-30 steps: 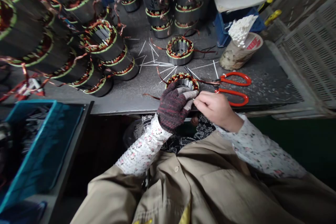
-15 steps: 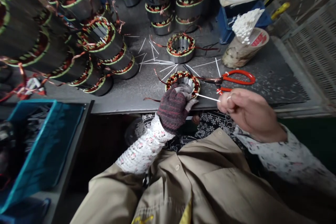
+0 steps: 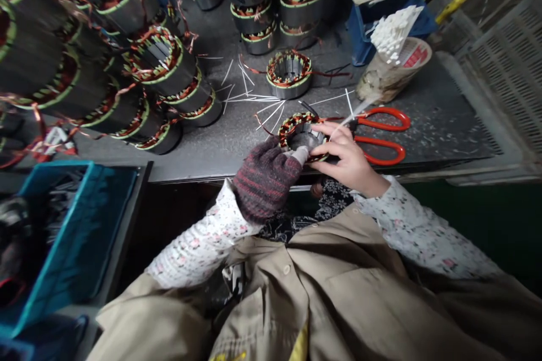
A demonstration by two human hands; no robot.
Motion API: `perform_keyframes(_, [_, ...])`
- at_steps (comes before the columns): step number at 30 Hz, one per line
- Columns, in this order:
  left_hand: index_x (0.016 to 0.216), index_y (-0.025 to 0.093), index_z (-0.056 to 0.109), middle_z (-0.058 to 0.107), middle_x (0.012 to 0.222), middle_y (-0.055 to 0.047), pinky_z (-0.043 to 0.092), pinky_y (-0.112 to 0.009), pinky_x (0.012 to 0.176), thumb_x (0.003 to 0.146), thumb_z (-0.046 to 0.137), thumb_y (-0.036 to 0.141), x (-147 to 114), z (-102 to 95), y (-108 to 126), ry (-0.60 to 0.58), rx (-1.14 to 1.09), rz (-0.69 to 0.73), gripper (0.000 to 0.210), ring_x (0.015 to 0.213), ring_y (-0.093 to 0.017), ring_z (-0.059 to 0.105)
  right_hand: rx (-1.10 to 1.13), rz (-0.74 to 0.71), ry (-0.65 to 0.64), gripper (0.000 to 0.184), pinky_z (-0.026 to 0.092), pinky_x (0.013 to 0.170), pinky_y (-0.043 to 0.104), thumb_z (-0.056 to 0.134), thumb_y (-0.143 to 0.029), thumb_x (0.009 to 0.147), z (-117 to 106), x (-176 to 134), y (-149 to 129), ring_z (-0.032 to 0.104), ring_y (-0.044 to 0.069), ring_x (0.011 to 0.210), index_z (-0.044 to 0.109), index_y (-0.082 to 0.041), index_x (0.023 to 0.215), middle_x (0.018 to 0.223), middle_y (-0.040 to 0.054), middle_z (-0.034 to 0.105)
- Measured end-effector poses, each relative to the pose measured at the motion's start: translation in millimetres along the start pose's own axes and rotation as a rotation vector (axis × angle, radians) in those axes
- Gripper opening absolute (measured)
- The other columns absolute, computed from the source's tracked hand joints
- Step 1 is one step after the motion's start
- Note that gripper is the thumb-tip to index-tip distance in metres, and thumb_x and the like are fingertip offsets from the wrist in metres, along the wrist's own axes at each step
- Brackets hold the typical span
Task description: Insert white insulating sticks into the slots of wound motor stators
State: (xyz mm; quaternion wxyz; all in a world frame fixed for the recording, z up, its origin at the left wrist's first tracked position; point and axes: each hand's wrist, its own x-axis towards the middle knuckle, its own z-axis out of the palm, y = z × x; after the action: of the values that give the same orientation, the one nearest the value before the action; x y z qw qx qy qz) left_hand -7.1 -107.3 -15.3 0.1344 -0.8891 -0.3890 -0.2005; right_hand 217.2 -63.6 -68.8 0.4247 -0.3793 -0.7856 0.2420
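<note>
A stator (image 3: 292, 124) with copper windings and green-yellow slot liners lies near the bench's front edge. My left hand (image 3: 267, 172), in a dark maroon knit glove, grips its front left rim, the thumb reaching toward the bore. My bare right hand (image 3: 345, 161) holds the right side of the same ring, fingers over its top and front. A thin white strip (image 3: 353, 114), blurred, rises from beside the right fingers; whether they pinch it I cannot tell. Red-handled scissors (image 3: 387, 115) lie right behind that hand, which partly hides them.
Another stator (image 3: 289, 82) sits just behind, with loose white strips (image 3: 245, 97) beside it. Stacked stators (image 3: 186, 93) crowd the left and back. At the right stands a tube (image 3: 392, 73) holding a bundle of white sticks (image 3: 393, 34). A teal bin (image 3: 76, 225) is at lower left.
My right hand has moved left from the outstretched white strip onto the stator. My left hand has shifted left along the rim, and the stator has slid slightly right.
</note>
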Motion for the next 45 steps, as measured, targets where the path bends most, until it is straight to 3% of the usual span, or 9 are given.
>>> perform_keyframes(7, [0.108,0.021,0.068,0.072,0.094,-0.007,0.054,-0.040,0.067,0.101,0.047,0.026,36.1,-8.4,-43.9,-0.245,-0.007,0.349,0.023,0.080,-0.025,0.071,0.016,-0.078,0.072,0.004,0.040,0.115,0.063,0.076,-0.025,0.082,12.4,-4.3,6.8,0.053,0.032,0.136,0.073,-0.027,0.081,0.131,0.0062,0.067])
perform_keyframes(10, [0.100,0.022,0.067,0.074,0.094,-0.004,0.060,-0.043,0.082,0.103,0.042,0.022,38.4,-1.5,-47.5,-0.186,-0.025,0.425,0.026,0.090,-0.024,0.073,0.013,-0.172,0.188,0.006,0.054,0.099,0.052,0.071,-0.027,0.085,-1.7,-3.0,2.4,0.066,0.027,0.112,0.069,-0.025,0.080,0.110,0.0065,0.073])
perform_keyframes(12, [0.107,0.024,0.066,0.075,0.108,-0.002,0.058,-0.046,0.100,0.103,0.043,0.021,33.5,4.4,-48.9,-0.108,-0.098,0.414,0.024,0.108,-0.023,0.073,0.011,-0.171,0.446,0.012,0.057,0.079,0.042,0.067,-0.026,0.089,-19.3,5.1,8.5,0.068,0.021,0.084,0.064,-0.024,0.077,0.087,0.0034,0.070])
perform_keyframes(16, [0.117,0.026,0.063,0.073,0.128,-0.004,0.049,-0.051,0.119,0.100,0.054,0.029,24.6,17.7,-55.1,-0.041,-0.374,0.375,0.020,0.123,-0.023,0.069,-0.177,0.068,0.781,0.013,0.046,0.058,0.033,0.073,-0.021,0.082,-63.0,42.1,49.7,0.053,0.014,0.060,0.060,-0.023,0.083,0.075,-0.0007,0.059])
perform_keyframes(22, [0.103,0.024,0.064,0.078,0.101,-0.004,0.051,-0.047,0.117,0.101,0.055,0.040,19.5,36.2,-37.1,0.054,-0.350,0.206,0.018,0.098,-0.019,0.076,-0.301,0.201,0.605,0.011,0.050,0.071,0.034,0.074,-0.018,0.085,-99.8,77.7,85.1,0.060,0.015,0.073,0.066,-0.021,0.079,0.088,0.0079,0.066])
perform_keyframes(27, [0.099,0.019,0.064,0.077,0.093,-0.007,0.056,-0.051,0.106,0.098,0.062,0.038,10.5,43.2,-3.5,0.160,-0.185,-0.024,0.019,0.092,-0.023,0.076,0.068,0.059,0.568,0.006,0.058,0.073,0.035,0.057,-0.029,0.102,-73.7,36.5,16.0,0.072,0.017,0.081,0.063,-0.026,0.100,0.103,0.0070,0.074])
perform_keyframes(32, [0.107,0.017,0.060,0.073,0.124,-0.014,0.052,-0.050,0.112,0.095,0.068,0.034,7.6,40.7,7.5,0.203,-0.200,-0.109,0.022,0.118,-0.025,0.069,-0.071,-0.171,0.298,0.019,0.065,0.078,0.039,0.050,-0.017,0.100,-39.0,-28.3,-36.1,0.078,0.022,0.090,0.067,-0.025,0.100,0.100,0.0077,0.079])
perform_keyframes(36, [0.128,0.016,0.053,0.072,0.124,-0.015,0.050,-0.051,0.114,0.095,0.068,0.030,6.6,39.8,9.1,0.190,-0.253,-0.123,0.040,0.120,-0.026,0.069,-0.015,-0.389,0.079,0.017,0.067,0.084,0.041,0.050,-0.017,0.098,-30.2,-62.7,-26.7,0.076,0.024,0.108,0.064,-0.025,0.103,0.112,0.0117,0.078])
perform_keyframes(45, [0.158,0.018,0.028,0.074,0.114,-0.011,0.052,-0.050,0.112,0.094,0.069,0.032,10.4,40.3,14.8,0.191,-0.199,-0.211,0.077,0.111,-0.027,0.072,-0.026,-0.326,-0.050,0.016,0.067,0.078,0.038,0.055,-0.015,0.091,-47.4,-74.8,-4.2,0.078,0.022,0.087,0.063,-0.029,0.091,0.096,0.0042,0.080])
